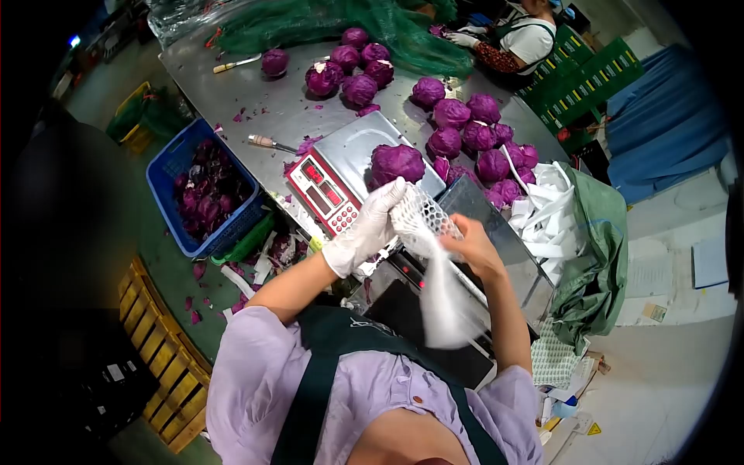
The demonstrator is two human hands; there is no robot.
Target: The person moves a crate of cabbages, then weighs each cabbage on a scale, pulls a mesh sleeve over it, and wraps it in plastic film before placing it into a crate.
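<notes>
Head: honeycombed netting (422,213) near round cabbage (397,164)

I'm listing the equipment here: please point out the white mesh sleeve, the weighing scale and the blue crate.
White mesh sleeve (422,225), head view: on its open-meshed upper part.
Weighing scale (349,155), head view: on its bare metal platform.
Blue crate (164,175), head view: on its wall.

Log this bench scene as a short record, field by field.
Left hand: white-gloved, touching the white foam net
Right hand: bare, gripping the net's other side
On the scale: one purple cabbage
Scale display: lit red, digits unreadable
Beside the scale: wooden-handled tool
Blue crate: holds purple leaf scraps
Across the table: another person
</notes>
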